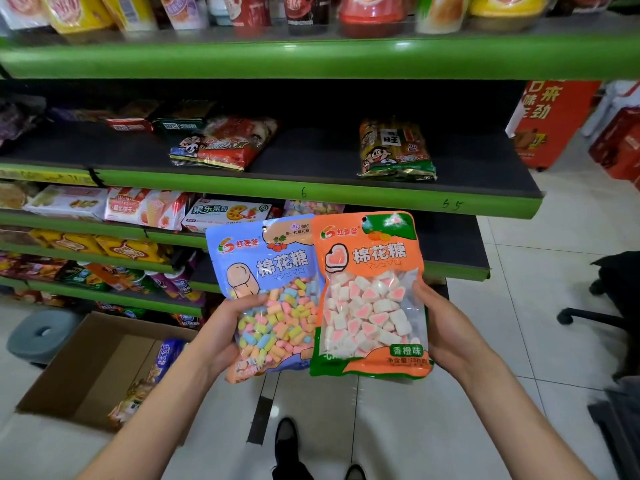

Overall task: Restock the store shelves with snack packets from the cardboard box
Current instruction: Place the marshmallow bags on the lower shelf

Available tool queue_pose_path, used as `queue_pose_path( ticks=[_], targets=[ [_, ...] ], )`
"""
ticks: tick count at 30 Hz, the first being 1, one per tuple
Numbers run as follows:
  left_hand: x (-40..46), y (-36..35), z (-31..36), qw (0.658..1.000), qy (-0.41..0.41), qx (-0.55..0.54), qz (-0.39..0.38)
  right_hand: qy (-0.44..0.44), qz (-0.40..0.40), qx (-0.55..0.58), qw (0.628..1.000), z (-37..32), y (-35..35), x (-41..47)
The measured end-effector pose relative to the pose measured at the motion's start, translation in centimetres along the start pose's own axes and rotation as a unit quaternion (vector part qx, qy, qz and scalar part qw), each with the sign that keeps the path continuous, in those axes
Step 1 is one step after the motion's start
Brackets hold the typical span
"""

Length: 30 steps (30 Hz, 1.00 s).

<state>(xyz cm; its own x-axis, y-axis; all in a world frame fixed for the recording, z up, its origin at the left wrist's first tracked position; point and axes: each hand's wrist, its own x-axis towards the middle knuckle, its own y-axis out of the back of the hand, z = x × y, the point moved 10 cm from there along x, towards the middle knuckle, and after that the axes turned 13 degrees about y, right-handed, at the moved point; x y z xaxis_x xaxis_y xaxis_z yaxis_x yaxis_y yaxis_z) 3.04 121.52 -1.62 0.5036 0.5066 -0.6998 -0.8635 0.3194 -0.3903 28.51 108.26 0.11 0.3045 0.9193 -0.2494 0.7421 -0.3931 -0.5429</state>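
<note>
My left hand (227,327) grips a blue marshmallow packet (273,289) by its left edge, thumb on the front. My right hand (441,327) grips an orange marshmallow packet (370,296) by its right edge. Both packets are upright, side by side, the orange one overlapping the blue one's right edge, in front of the green-edged shelves (311,194). The open cardboard box (93,368) sits on the floor at the lower left with a few snack packets (149,382) inside.
The middle shelf carries a red packet stack (225,143) and a rice-cracker bag (394,150), with bare dark board (311,150) between. Lower shelves at left are full of snacks. A grey stool (41,334) stands left, a black chair (609,306) right. My shoes (287,441) are below.
</note>
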Motion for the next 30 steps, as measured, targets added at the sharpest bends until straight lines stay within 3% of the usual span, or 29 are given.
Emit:
queue_pose_path(
  ticks=[5,13,21,25,26,27,28,30],
  targets=[
    [0.5,0.6,0.5,1.0,0.006,-0.01,0.018,0.005,0.007,-0.028,1.0,0.7,1.0,0.6],
    [0.7,3.2,0.7,0.998,0.017,-0.039,0.044,0.014,0.157,-0.01,0.988,-1.2,5.9,6.6],
    [0.5,6.5,1.3,0.995,0.033,-0.062,0.071,0.031,0.206,-0.115,0.971,-4.2,6.0,16.2],
    [0.5,7.7,2.4,0.996,0.021,-0.05,0.076,0.109,0.223,-0.187,0.95,-5.8,6.9,19.1],
    [0.5,7.8,2.6,0.996,0.019,-0.047,0.071,0.12,0.207,-0.25,0.938,-6.1,7.1,19.2],
    [0.7,7.7,2.7,0.997,0.02,-0.046,0.063,0.125,0.181,-0.39,0.894,-6.5,7.1,19.2],
    [0.8,7.7,2.8,0.997,0.021,-0.047,0.058,0.108,0.153,-0.551,0.813,-6.3,7.3,18.9],
    [1.1,7.8,2.8,0.997,0.023,-0.047,0.06,0.106,0.116,-0.719,0.677,-5.6,7.5,18.4]
  ],
)
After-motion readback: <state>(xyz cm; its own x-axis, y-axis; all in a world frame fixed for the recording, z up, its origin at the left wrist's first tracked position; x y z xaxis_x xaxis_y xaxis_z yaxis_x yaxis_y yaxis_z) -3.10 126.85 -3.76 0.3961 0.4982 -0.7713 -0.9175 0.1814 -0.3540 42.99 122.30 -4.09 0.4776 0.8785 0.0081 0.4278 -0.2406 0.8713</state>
